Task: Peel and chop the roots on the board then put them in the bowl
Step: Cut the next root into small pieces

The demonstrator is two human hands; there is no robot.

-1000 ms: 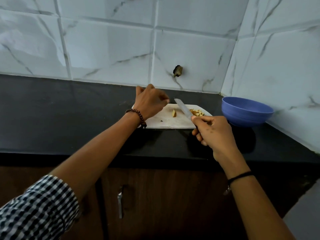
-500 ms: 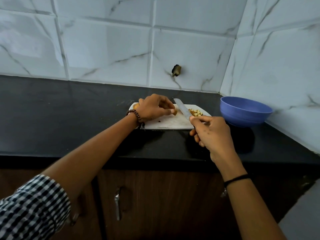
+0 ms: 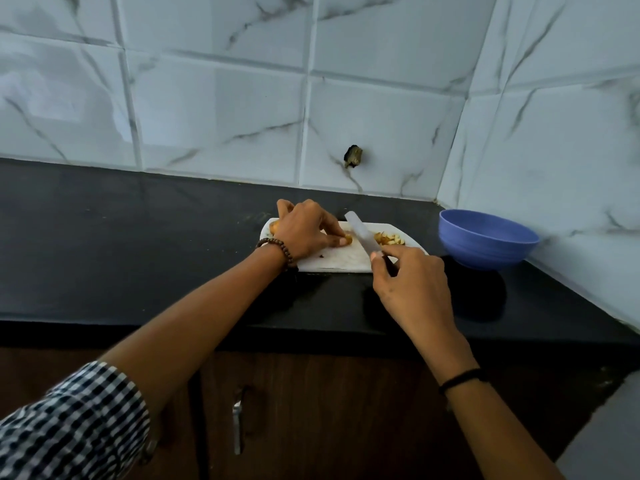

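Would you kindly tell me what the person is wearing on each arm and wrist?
The left arm has a black-and-white checked sleeve that ends above the bare forearm, and a bracelet of round brown beads circles that wrist. The right wrist carries a thin black band; no sleeve shows on that arm. The left hand and right hand wear no gloves.

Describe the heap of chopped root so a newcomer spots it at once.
On the black counter lies a white chopping board. The chopped heap sits near its right end, past the knife; unlike the root under the left hand, it is diced.
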